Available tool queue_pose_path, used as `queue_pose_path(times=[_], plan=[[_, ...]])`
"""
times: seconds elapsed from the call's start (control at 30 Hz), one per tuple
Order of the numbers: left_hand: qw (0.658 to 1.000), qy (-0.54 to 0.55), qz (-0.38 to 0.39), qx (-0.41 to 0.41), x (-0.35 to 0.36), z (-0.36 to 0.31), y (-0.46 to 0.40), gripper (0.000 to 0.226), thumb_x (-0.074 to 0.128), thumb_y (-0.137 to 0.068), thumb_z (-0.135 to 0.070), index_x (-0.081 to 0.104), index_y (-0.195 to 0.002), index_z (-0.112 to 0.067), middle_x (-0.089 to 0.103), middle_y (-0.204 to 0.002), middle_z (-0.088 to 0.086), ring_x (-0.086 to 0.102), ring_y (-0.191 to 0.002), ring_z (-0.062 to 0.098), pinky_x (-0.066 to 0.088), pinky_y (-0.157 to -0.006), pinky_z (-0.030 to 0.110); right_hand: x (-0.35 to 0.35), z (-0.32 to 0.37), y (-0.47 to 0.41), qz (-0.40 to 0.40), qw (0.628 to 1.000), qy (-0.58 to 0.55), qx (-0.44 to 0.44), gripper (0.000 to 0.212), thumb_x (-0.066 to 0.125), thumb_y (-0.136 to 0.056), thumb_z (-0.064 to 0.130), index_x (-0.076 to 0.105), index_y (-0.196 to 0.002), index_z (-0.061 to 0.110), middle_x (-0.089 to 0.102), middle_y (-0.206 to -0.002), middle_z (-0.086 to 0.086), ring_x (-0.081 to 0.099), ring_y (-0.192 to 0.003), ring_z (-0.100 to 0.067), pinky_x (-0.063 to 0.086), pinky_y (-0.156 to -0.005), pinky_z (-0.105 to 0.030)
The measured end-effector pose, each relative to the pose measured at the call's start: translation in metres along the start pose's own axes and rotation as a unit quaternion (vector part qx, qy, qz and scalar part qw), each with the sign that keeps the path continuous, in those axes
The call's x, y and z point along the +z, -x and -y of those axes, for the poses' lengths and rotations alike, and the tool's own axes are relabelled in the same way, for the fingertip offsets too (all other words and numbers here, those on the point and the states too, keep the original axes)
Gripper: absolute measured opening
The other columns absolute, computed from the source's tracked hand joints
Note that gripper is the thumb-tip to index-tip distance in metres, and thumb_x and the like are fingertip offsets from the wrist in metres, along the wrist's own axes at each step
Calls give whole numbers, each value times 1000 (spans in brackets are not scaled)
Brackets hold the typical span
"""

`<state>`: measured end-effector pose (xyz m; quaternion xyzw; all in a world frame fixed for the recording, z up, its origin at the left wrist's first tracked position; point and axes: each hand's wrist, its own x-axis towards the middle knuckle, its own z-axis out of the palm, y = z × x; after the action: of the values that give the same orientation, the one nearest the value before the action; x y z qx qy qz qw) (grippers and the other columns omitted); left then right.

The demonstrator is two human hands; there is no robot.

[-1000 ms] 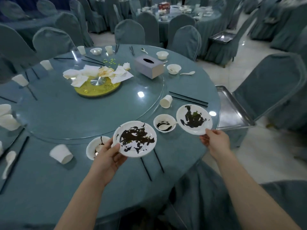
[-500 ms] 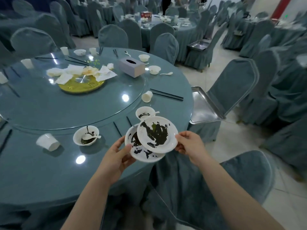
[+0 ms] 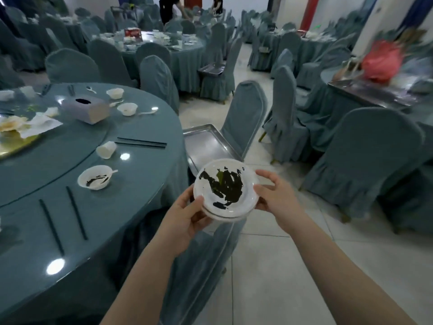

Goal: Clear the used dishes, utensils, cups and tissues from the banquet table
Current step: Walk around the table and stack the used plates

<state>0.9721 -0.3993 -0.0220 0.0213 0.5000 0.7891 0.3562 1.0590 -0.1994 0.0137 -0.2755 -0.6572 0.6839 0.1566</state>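
Two white plates [image 3: 225,189] smeared with dark sauce are stacked one on the other, held off the table's right edge above a chair. My left hand [image 3: 185,214] grips the stack's left rim from below. My right hand [image 3: 275,195] holds its right rim. On the round banquet table [image 3: 121,207] remain a dirty small bowl with a spoon [image 3: 95,177], a tipped white cup [image 3: 106,149], black chopsticks [image 3: 140,143], two more bowls [image 3: 127,109] and crumpled tissues [image 3: 35,121].
A steel tray [image 3: 203,141] rests on a covered chair [image 3: 243,118] just beyond the plates. A tissue box [image 3: 85,110] sits on the glass turntable. More covered chairs and laid tables fill the room; a tiled aisle runs to the right. Two people stand at the far back.
The right-hand plate has come to lie squarely on the left-hand plate. The stack has moved right, off the table edge, and my view has turned right towards the steel tray.
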Motion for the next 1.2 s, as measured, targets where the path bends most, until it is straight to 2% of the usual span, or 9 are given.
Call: queue_pose_path(times=[0.2,0.33,0.53,0.7,0.83,0.93,1.0,1.07,1.2], plan=[[998,-54,-2,-29,112,53,-47,49,59,-88,0,52,-132,-21,72,-106,9,72,-90,26,58,-65,31,-124,-1,-26,-18,1000,17,6,26,59,-87,-3,69,-99,18,75,-87,-4,73,-76,-18,58,-61,-26],[995,-87,0,-46,156,74,-87,48,60,-88,1,53,-129,-21,73,-103,9,72,-82,22,57,-63,28,-180,-11,-56,-21,999,21,43,27,58,-86,-4,72,-92,19,76,-84,-4,73,-77,-19,57,-63,-25],[994,-88,2,-67,188,83,-176,42,60,-87,1,59,-120,-25,73,-105,10,72,-84,24,58,-63,29,-219,-21,-142,-28,994,9,106,19,58,-87,-2,72,-89,11,75,-84,-11,73,-74,-25,57,-61,-27],[993,-99,12,-69,216,64,-275,39,60,-89,-2,58,-117,-29,74,-101,8,72,-85,24,58,-64,30,-242,-6,-238,-17,991,2,136,10,60,-91,5,66,-99,8,74,-86,-12,72,-76,-27,58,-65,-31],[994,-81,7,-68,234,43,-337,24,56,-94,-16,61,-117,-20,74,-101,12,72,-85,25,59,-66,33,-254,12,-311,-6,992,2,128,15,59,-89,1,66,-99,9,75,-80,-7,73,-72,-26,58,-61,-30],[995,-72,-32,-63,229,29,-368,26,54,-97,-28,64,-118,-17,72,-105,15,71,-94,31,60,-73,37,-251,17,-364,8,990,-7,138,15,59,-88,-1,66,-99,7,75,-80,-8,72,-70,-25,57,-60,-29],[992,-83,-78,-46,220,19,-389,25,52,-97,-31,63,-117,-21,74,-103,9,72,-92,25,60,-70,34,-242,17,-403,28,989,-2,147,17,60,-87,-2,65,-100,7,74,-83,-11,72,-69,-26,57,-59,-30],[987,-91,-131,-20,206,7,-411,22,50,-98,-30,61,-117,-25,75,-101,2,72,-89,18,57,-68,29,-228,17,-447,61,987,15,146,17,61,-87,-2,65,-100,7,74,-82,-11,72,-69,-26,57,-58,-30],[968,-70,-241,20,178,-17,-442,22,47,-100,-23,60,-117,-23,75,-102,2,72,-91,20,56,-75,31,-189,13,-528,133,978,38,159,17,62,-87,0,65,-101,8,75,-83,-10,73,-74,-26,57,-58,-30]])
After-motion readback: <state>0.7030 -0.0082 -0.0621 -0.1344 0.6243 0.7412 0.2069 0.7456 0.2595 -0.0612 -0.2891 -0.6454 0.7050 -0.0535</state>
